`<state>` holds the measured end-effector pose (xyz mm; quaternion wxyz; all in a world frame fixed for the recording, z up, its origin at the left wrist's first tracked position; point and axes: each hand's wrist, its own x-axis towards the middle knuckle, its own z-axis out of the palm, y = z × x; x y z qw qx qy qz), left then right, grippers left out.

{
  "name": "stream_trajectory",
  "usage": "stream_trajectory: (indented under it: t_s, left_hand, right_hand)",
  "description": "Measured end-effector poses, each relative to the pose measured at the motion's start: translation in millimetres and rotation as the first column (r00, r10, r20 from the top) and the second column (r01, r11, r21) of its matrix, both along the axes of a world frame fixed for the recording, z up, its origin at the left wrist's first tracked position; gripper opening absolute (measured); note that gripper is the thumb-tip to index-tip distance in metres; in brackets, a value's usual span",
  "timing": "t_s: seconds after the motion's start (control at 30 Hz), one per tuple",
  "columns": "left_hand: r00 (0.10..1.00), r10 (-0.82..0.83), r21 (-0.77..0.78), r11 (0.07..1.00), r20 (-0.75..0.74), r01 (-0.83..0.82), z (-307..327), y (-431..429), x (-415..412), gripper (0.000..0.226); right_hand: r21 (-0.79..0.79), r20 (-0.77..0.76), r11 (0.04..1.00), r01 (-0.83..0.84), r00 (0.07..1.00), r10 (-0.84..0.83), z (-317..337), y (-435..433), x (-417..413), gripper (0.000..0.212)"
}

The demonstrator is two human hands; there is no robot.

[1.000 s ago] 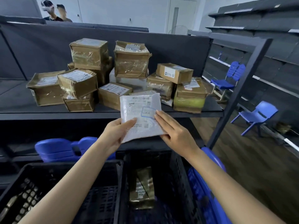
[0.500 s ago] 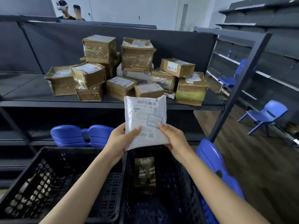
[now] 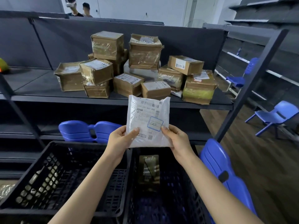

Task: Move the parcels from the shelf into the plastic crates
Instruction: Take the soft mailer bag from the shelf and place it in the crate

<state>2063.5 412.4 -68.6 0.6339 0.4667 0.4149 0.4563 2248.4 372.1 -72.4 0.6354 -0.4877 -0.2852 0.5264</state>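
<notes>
I hold a flat white plastic mailer parcel (image 3: 148,120) upright with its printed label facing me. My left hand (image 3: 119,139) pinches its lower left corner and my right hand (image 3: 177,139) pinches its lower right corner. The mailer hangs above the near rim of the right black plastic crate (image 3: 182,183), which has one brown taped parcel (image 3: 149,171) on its bottom. The left black crate (image 3: 68,173) stands beside it. Several brown cardboard parcels (image 3: 144,52) are piled on the dark shelf (image 3: 40,88) behind the mailer.
Blue plastic chairs lie under the shelf (image 3: 90,130) and at my right (image 3: 226,177); another blue chair (image 3: 275,113) stands on the wooden floor. A slanted dark shelf post (image 3: 252,81) rises at right. Two people (image 3: 77,7) stand behind the shelving.
Both hands have drawn the white mailer away from the shelf, down over the right crate, and turned it upright. My view has pulled back, showing more of the crates.
</notes>
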Motion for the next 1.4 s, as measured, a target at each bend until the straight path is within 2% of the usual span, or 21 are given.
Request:
stream_trajectory:
  t_s: [0.13,0.23,0.4,0.6,0.93,1.23,1.4]
  left_hand:
    - [1.0,0.008,-0.015,1.0,-0.008,-0.008,-6.0,10.7,-14.3,0.031]
    - [1.0,-0.018,-0.066,0.998,-0.01,0.018,-16.6,18.8,-33.9,0.028]
    - [0.998,0.042,-0.124,0.991,-0.044,-0.047,-42.5,43.5,-83.2,0.024]
    - [0.973,0.003,-0.119,0.992,-0.232,-0.031,-79.3,84.3,-148.9,0.019]
    - [0.886,-0.034,-0.144,0.989,-0.463,-0.037,-154.1,135.0,-209.0,0.021]
    - [0.788,-0.139,-0.26,0.965,-0.6,-0.027,-269.7,165.7,-214.2,0.02]
    - [0.7,-0.238,-0.316,0.949,-0.674,0.018,-333.8,173.6,-206.3,0.02]
  right_hand:
    - [-0.024,0.045,0.999,-0.023,0.999,0.024,-4.4,11.7,-5.3,0.012]
    - [-0.05,0.083,0.999,-0.006,0.997,0.01,-15.9,22.9,-20.2,0.015]
    - [-0.102,0.155,0.993,0.063,0.987,-0.047,-47.7,41.7,-64.7,0.022]
    - [-0.18,0.217,0.969,0.167,0.968,-0.126,-85.6,67.0,-138.2,0.014]
    - [-0.316,0.366,0.881,0.353,0.901,-0.23,-166.3,105.8,-222.4,0.018]
    - [-0.482,0.491,0.789,0.38,0.863,-0.116,-275.0,141.3,-235.9,0.026]
    - [-0.589,0.521,0.719,0.368,0.853,-0.01,-341.4,152.6,-232.0,0.028]
